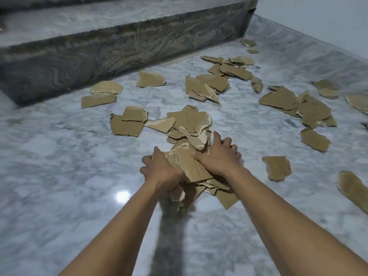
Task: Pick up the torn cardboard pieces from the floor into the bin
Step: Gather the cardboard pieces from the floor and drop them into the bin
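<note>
Clamping cardboard stack | left hand and right hand closed | floor

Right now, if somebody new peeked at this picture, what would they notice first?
Two bare hands, the left hand and right hand, squeezing a bundle of torn cardboard between them in the middle. Behind and to the right, many more brown scraps lie scattered on the shiny marble floor, below a dark stone step.

Probably a home stair landing, polished marble floor, stone step, white wall
</note>
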`<action>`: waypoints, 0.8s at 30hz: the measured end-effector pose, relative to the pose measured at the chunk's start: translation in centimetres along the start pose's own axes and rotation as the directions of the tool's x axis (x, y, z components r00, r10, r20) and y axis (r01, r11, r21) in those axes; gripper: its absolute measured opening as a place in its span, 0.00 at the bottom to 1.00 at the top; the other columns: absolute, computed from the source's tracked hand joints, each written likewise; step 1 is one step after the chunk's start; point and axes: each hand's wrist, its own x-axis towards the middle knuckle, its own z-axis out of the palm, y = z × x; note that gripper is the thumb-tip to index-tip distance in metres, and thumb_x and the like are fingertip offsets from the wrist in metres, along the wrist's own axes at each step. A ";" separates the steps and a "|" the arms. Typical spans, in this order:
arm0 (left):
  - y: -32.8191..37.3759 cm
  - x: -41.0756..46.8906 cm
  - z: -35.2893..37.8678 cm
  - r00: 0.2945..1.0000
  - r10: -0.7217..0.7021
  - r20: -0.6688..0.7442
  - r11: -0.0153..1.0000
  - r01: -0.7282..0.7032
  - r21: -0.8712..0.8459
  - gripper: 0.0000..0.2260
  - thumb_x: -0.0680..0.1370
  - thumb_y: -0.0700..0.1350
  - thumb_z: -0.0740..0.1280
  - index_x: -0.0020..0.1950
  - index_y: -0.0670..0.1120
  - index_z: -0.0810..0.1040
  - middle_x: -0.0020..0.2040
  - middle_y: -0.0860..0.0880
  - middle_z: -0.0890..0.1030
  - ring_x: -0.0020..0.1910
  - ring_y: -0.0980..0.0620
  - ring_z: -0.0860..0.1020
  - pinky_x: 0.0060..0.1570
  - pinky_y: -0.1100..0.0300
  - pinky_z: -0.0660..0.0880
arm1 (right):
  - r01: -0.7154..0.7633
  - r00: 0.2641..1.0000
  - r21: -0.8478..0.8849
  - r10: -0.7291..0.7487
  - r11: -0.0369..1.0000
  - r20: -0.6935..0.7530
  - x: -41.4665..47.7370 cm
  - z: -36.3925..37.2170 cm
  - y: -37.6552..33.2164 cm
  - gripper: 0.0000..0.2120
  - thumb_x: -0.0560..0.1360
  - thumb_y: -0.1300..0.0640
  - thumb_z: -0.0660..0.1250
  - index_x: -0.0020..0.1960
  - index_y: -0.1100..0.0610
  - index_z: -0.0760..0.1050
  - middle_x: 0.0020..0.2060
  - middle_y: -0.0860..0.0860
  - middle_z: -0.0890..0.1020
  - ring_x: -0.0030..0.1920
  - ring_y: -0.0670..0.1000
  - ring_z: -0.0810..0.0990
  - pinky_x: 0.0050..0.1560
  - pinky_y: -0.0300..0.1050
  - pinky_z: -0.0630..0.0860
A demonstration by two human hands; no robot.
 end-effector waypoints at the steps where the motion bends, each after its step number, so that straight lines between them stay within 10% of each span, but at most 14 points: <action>1: -0.2 -0.3 -0.4 1.000 -0.012 0.015 0.998 0.013 -0.069 0.44 0.63 0.50 0.74 0.76 0.46 0.59 0.69 0.40 0.62 0.68 0.36 0.66 0.65 0.41 0.73 | -0.024 1.000 -0.016 0.025 1.000 0.017 -0.3 -0.3 0.0 0.50 0.71 0.26 0.63 0.80 0.52 0.49 0.73 0.60 0.61 0.71 0.66 0.63 0.67 0.59 0.62; 6: -0.5 -2.2 1.1 0.989 0.049 -0.139 0.999 -0.046 0.029 0.50 0.67 0.64 0.78 0.77 0.44 0.57 0.71 0.37 0.65 0.70 0.34 0.66 0.65 0.46 0.69 | -0.021 0.997 -0.024 0.022 0.999 0.068 -2.2 -0.3 -1.2 0.39 0.73 0.34 0.64 0.75 0.55 0.58 0.70 0.61 0.63 0.69 0.66 0.63 0.63 0.57 0.66; 11: -1.6 -2.7 1.7 0.967 0.126 -0.219 0.991 -0.115 0.065 0.44 0.64 0.70 0.76 0.67 0.42 0.69 0.60 0.41 0.78 0.60 0.37 0.75 0.52 0.48 0.75 | -0.121 0.980 0.345 0.056 0.931 0.191 -4.0 -0.3 -0.4 0.36 0.68 0.46 0.72 0.71 0.49 0.60 0.65 0.56 0.70 0.63 0.61 0.73 0.53 0.48 0.72; 17: -2.4 -5.4 3.2 0.929 0.243 -0.280 0.964 -0.201 0.171 0.39 0.70 0.69 0.71 0.69 0.43 0.68 0.63 0.41 0.74 0.62 0.38 0.71 0.56 0.51 0.66 | -0.129 0.986 0.835 -0.018 0.535 0.164 -6.8 2.5 2.9 0.27 0.74 0.66 0.72 0.68 0.48 0.70 0.61 0.47 0.79 0.52 0.45 0.80 0.48 0.37 0.80; 20: -2.1 -5.9 3.5 0.956 0.223 -0.190 0.964 -0.246 -0.105 0.37 0.69 0.66 0.76 0.66 0.49 0.63 0.61 0.45 0.70 0.57 0.43 0.75 0.52 0.53 0.72 | -0.103 0.994 0.921 0.008 0.375 0.107 -8.2 3.6 3.5 0.31 0.74 0.69 0.71 0.70 0.45 0.71 0.64 0.49 0.79 0.60 0.52 0.81 0.60 0.54 0.80; 24: -1.2 -7.4 3.3 0.987 0.160 -0.024 0.844 -0.150 -0.515 0.34 0.70 0.56 0.80 0.68 0.53 0.65 0.57 0.48 0.80 0.52 0.51 0.80 0.52 0.53 0.78 | -0.063 0.997 0.946 -0.018 0.317 0.072 -9.3 1.8 4.3 0.28 0.75 0.71 0.69 0.67 0.45 0.73 0.60 0.54 0.81 0.56 0.54 0.84 0.51 0.50 0.83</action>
